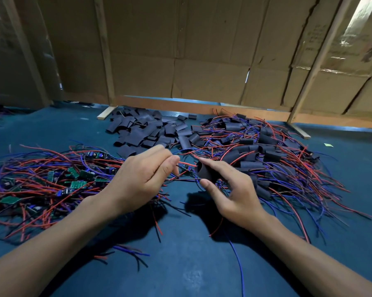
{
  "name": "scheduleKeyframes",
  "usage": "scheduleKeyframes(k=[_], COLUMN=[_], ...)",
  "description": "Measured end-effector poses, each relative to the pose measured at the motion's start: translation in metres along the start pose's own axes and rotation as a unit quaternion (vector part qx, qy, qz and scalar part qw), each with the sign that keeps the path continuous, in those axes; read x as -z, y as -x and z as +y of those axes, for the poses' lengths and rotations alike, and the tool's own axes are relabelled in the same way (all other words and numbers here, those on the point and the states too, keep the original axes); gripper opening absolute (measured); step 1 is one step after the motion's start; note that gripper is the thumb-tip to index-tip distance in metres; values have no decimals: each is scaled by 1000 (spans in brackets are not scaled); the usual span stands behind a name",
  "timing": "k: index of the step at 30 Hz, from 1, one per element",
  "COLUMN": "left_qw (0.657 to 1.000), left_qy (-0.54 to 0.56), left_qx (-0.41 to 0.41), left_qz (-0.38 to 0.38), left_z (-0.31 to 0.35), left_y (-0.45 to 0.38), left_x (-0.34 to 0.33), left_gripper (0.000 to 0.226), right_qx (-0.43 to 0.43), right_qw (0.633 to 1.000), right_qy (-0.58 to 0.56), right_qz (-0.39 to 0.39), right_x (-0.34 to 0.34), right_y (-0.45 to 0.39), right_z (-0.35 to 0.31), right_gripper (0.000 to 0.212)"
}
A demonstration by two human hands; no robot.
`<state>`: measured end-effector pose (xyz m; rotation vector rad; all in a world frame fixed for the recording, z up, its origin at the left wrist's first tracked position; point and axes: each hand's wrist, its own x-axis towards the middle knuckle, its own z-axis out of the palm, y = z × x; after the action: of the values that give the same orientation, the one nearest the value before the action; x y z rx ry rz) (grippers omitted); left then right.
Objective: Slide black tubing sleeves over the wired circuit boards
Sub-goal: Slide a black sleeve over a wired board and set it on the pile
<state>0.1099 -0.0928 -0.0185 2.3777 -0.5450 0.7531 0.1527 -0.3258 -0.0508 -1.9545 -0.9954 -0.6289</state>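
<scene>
The right hand [234,189] is pinching a black tubing sleeve [205,171] between thumb and forefinger, just above the blue surface [191,264]. The left hand [142,179] is holding a wired circuit board [184,168] in a fingertip grip, seemingly by its wires, the board lying just beside the sleeve's open mouth.

**One head-worn view, looking forward and down**

You are wearing the only camera on your head, and it is facing forward and down over the blue counter [185,264]. It is sitting close: your forearms are entering from the bottom corners. The wide lens is reaching up to the cardboard wall [180,50] behind. No second view is overlapping it.
</scene>
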Motion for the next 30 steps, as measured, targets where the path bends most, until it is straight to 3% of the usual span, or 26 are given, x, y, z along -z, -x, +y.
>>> scheduleKeyframes(k=[8, 18, 25, 30], left_qw=[995, 996, 995, 994], left_qy=[78, -3, 12, 31], left_qx=[4, -59, -58, -101], left_qz=[58, 70, 80, 23], left_z=[4, 5, 3, 12], left_y=[1, -2, 2, 4], left_x=[-9, -3, -9, -17], left_gripper=[14, 9, 13, 16], right_qx=[-4, 6, 2, 23], right_qw=[1000, 999, 998, 998], right_qy=[-23, -46, -52, -60], right_qz=[-5, 14, 22, 25], right_x=[-3, -4, -1, -7], right_y=[0, 0, 6, 7], right_z=[0, 0, 0, -6], right_gripper=[41, 40, 39, 31])
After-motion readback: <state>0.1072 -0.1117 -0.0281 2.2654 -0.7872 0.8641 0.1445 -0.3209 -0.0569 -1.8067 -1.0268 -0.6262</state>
